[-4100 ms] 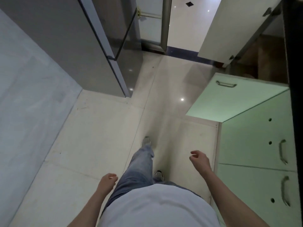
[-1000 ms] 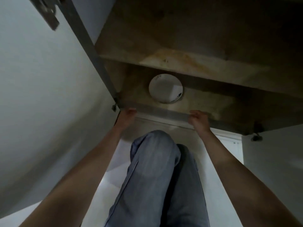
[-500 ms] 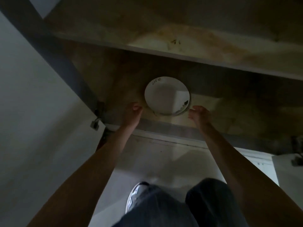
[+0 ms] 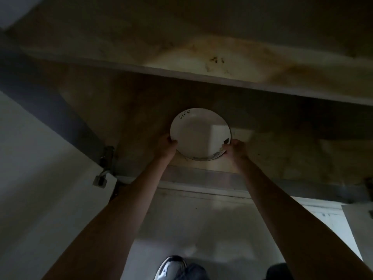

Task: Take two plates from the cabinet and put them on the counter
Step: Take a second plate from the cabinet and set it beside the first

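Note:
A white plate [image 4: 196, 134] with dark lettering near its far-left rim lies on the bottom shelf of the dim lower cabinet [image 4: 282, 158]. It looks like the top of a small stack, with a second rim showing beneath its near edge. My left hand [image 4: 166, 146] grips the plate's left rim, thumb on top. My right hand [image 4: 235, 149] holds the near-right rim. Both arms reach straight in from below the frame.
A stained upper shelf [image 4: 201, 63] hangs over the plates. The open cabinet door [image 4: 40, 178] stands at the left with its hinge [image 4: 105, 158]. Pale floor [image 4: 201, 229] lies in front, with my shoe [image 4: 170, 266] at the bottom edge.
Both hands moved forward from the cabinet's front edge and closed on the plate's left and right rims. The camera came closer to the shelf.

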